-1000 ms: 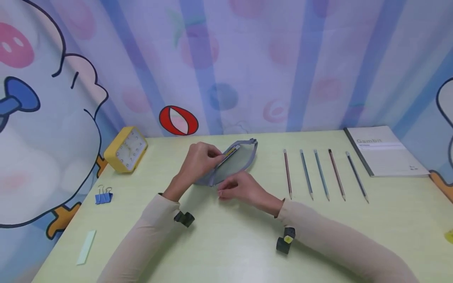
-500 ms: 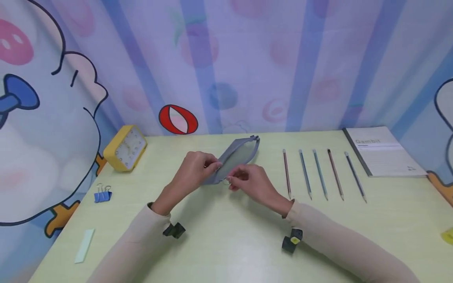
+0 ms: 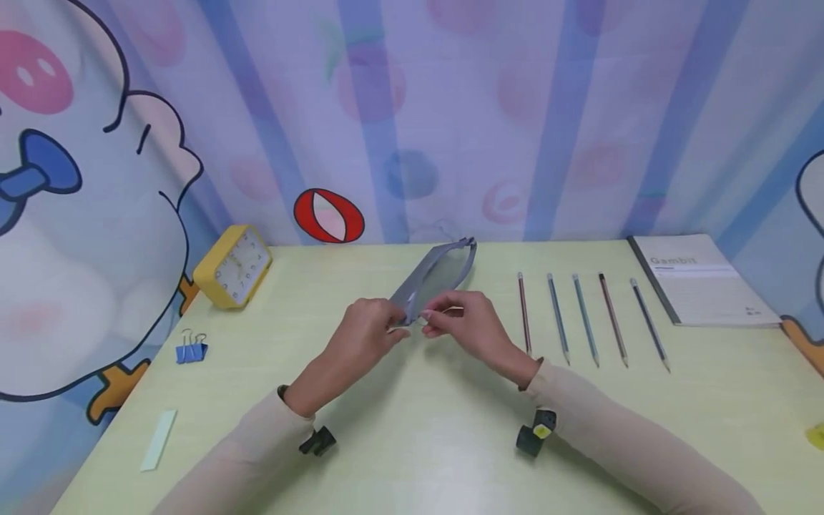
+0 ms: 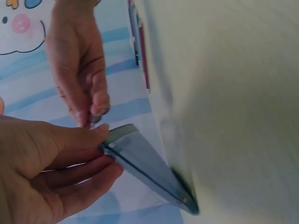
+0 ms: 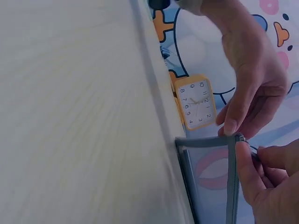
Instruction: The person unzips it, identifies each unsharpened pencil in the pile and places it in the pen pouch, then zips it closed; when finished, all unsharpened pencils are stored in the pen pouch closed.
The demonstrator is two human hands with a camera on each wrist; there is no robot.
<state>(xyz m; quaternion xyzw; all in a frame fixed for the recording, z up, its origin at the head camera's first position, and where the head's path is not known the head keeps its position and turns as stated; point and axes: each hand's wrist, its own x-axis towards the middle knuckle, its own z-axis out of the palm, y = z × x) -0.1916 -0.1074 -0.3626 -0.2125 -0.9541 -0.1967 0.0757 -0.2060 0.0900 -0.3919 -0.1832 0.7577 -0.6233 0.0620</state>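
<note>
A grey-blue zippered pencil case (image 3: 421, 275) with see-through sides stands slanting away from me at the table's middle, its top gaping. My left hand (image 3: 360, 332) pinches the near end of it between thumb and fingers. Right beside that, my right hand (image 3: 473, 325) pinches a small zipper pull at the same corner. In the left wrist view the pull (image 4: 96, 119) shows at the right fingertips, close to the left thumb. The right wrist view has both hands meeting at the case's corner, where the grey zipper tape (image 5: 232, 177) runs along the edge.
Several pencils (image 3: 582, 322) lie in a row to the right, with a notebook (image 3: 708, 279) beyond them. At the left are a yellow clock (image 3: 233, 268), a blue binder clip (image 3: 192, 352) and a pale green strip (image 3: 158, 440). A yellow object (image 3: 816, 435) sits at the right edge.
My left hand has let go of a slim yellow-marked thing inside the case and moved down to its near end. My right hand has shifted slightly right and up, at the zipper.
</note>
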